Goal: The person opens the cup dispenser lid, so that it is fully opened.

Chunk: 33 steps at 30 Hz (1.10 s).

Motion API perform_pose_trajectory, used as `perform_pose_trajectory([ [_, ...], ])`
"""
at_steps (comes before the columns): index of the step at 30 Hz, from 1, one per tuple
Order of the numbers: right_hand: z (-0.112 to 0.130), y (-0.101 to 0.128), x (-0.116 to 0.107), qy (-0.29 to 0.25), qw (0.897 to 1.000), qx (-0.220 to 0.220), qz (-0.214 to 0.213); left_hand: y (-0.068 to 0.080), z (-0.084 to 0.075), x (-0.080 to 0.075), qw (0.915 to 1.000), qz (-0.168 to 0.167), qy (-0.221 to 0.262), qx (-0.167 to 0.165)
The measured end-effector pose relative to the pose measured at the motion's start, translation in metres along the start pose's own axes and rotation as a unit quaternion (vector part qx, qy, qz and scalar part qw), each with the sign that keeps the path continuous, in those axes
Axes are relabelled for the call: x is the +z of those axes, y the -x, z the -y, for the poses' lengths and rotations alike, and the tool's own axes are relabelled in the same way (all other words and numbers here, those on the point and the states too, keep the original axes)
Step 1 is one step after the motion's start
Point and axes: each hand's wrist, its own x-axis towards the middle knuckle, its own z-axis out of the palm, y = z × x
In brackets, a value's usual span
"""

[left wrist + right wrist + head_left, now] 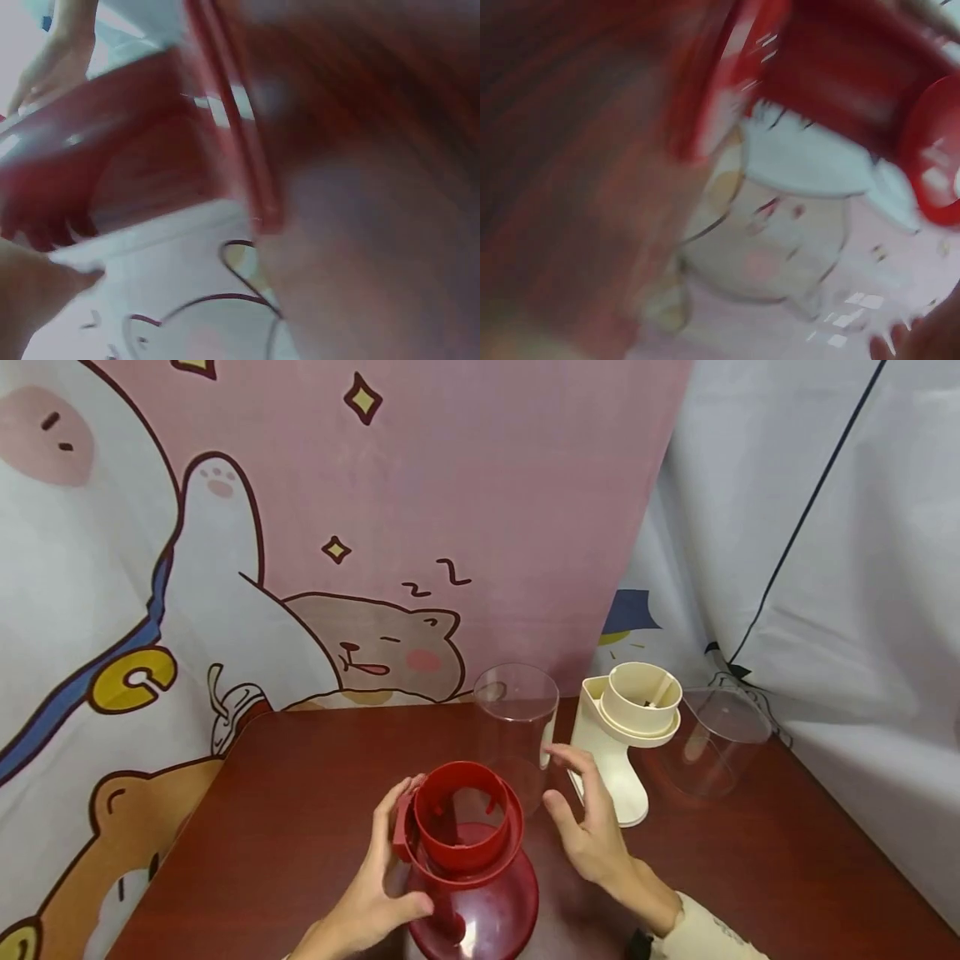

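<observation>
left hand (367, 893) grips red juicer base (468, 860); right hand (588, 827) open beside it, holding nothing. risk: right fingers toppling clear cup (517, 727) just behind base.

Soft, even indoor light is falling over the head view, which is staying sharp across most of the scene. Pale glare is showing on the red juicer (468, 852) near its base, and a faint sheen is lying on the dark red table (300, 793). Shadows are looking weak and diffuse. Straight lines are bending slightly toward the edges of this wide view. Both wrist views are smearing heavily with motion blur and are sitting out of focus, with washed-out bright patches.
</observation>
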Motion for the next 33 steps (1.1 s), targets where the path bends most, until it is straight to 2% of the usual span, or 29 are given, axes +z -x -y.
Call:
perform_pose_trajectory([
  [1,0.006,-0.002,0.001,-0.029,0.999,0.014,0.032,0.001,-0.007,0.003,0.9994,-0.030,-0.011,-0.015],
  [2,0.011,-0.005,0.004,-0.061,0.996,0.033,0.062,0.002,-0.015,0.007,0.9963,-0.069,-0.027,-0.044],
  [3,0.015,-0.007,0.007,-0.100,0.989,0.058,0.092,0.003,-0.022,0.013,0.9891,-0.114,-0.043,-0.084],
  [4,0.019,-0.011,0.011,-0.137,0.980,0.083,0.115,0.004,-0.031,0.019,0.9791,-0.150,-0.061,-0.123],
  [6,0.022,-0.017,0.020,-0.214,0.958,0.129,0.143,0.007,-0.047,0.034,0.9519,-0.210,-0.070,-0.212],
  [7,0.023,-0.019,0.025,-0.237,0.949,0.142,0.149,0.007,-0.053,0.041,0.9397,-0.228,-0.060,-0.248],
  [8,0.024,-0.020,0.029,-0.252,0.944,0.154,0.149,0.007,-0.057,0.047,0.9343,-0.233,-0.053,-0.265],
  [9,0.024,-0.020,0.034,-0.259,0.941,0.161,0.149,0.008,-0.059,0.052,0.9335,-0.232,-0.053,-0.268],
  [12,0.027,-0.016,0.043,-0.221,0.953,0.153,0.136,0.004,-0.061,0.059,0.9329,-0.221,-0.034,-0.282],
  [14,0.030,-0.012,0.048,-0.190,0.963,0.151,0.120,0.000,-0.060,0.056,0.9302,-0.221,-0.035,-0.291],
  [15,0.033,-0.010,0.050,-0.173,0.966,0.152,0.113,-0.003,-0.058,0.054,0.9262,-0.227,-0.036,-0.299],
  [17,0.039,-0.005,0.053,-0.153,0.970,0.157,0.105,-0.007,-0.054,0.047,0.9227,-0.230,-0.038,-0.307],
  [19,0.047,0.001,0.056,-0.128,0.973,0.161,0.109,-0.011,-0.047,0.038,0.9290,-0.232,-0.053,-0.283],
  [21,0.056,0.008,0.059,-0.111,0.972,0.170,0.121,-0.014,-0.039,0.028,0.9395,-0.232,-0.069,-0.242],
  [24,0.068,0.016,0.060,-0.100,0.969,0.174,0.142,-0.019,-0.024,0.014,0.9628,-0.217,-0.078,-0.141],
  [25,0.071,0.017,0.060,-0.101,0.968,0.177,0.148,-0.020,-0.020,0.010,0.9675,-0.209,-0.082,-0.116],
  [27,0.074,0.018,0.058,-0.099,0.967,0.177,0.155,-0.021,-0.016,0.006,0.9717,-0.201,-0.078,-0.097],
  [29,0.072,0.015,0.055,-0.086,0.971,0.163,0.152,-0.019,-0.018,0.006,0.9657,-0.216,-0.089,-0.114],
  [33,0.058,0.004,0.052,-0.075,0.976,0.166,0.121,-0.012,-0.036,0.018,0.9389,-0.279,-0.099,-0.176],
])
